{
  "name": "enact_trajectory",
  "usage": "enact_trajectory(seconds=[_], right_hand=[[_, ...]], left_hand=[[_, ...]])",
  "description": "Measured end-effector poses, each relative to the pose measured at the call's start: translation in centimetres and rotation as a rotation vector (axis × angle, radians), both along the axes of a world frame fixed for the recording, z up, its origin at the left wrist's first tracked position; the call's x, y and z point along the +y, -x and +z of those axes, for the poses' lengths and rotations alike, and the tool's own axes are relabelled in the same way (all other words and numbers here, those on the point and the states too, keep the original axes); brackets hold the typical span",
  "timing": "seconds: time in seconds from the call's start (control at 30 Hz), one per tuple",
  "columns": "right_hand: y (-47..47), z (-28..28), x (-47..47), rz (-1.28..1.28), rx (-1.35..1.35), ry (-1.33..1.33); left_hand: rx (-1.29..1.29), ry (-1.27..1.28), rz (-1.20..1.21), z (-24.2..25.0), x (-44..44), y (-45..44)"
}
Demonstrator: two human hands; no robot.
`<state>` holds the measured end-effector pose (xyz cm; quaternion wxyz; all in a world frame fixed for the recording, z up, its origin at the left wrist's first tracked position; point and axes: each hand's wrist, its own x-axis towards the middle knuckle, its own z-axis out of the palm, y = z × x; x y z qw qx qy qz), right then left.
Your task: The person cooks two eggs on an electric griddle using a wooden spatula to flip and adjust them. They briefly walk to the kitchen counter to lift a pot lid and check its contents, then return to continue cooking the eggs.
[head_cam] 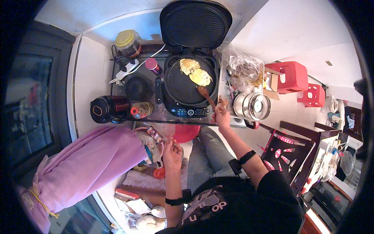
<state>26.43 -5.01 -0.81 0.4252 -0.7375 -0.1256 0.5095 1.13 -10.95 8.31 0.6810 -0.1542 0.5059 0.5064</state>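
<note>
An electric griddle stands with its ribbed lid raised. Two fried eggs lie on its black plate: a browned one at the back and a yellower one touching it in front. My right hand grips the handle of a brown wooden spatula, whose head rests on the plate just in front of the nearer egg. In front of the glass table's edge, my left hand is raised with fingers loosely curled; nothing shows clearly in it.
Left of the griddle are a purple-lidded bottle, a power strip, a red-capped jar and a dark electric kettle. On the right, a tray holds plastic bags and steel bowls. A red basin sits below the table edge.
</note>
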Motion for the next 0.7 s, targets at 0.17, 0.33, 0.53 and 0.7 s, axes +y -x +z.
enact_trajectory(seconds=[0.17, 0.33, 0.53, 0.7], right_hand=[[1.5, -2.3, 2.0, -0.090, 0.130, -0.031], [1.8, -3.9, 3.6, -0.233, 0.241, -0.068], [2.1, -3.7, 5.1, -0.305, 0.272, -0.154], [2.8, -3.6, 6.1, -0.345, 0.270, -0.118]], left_hand=[[0.011, 0.027, -0.015, 0.1, 0.1, -0.1], [0.050, 0.045, -0.010, 0.1, -0.1, 0.0], [0.026, 0.031, -0.014, 0.0, -0.1, 0.2], [0.045, 0.024, -0.030, -0.1, -0.1, 0.0]])
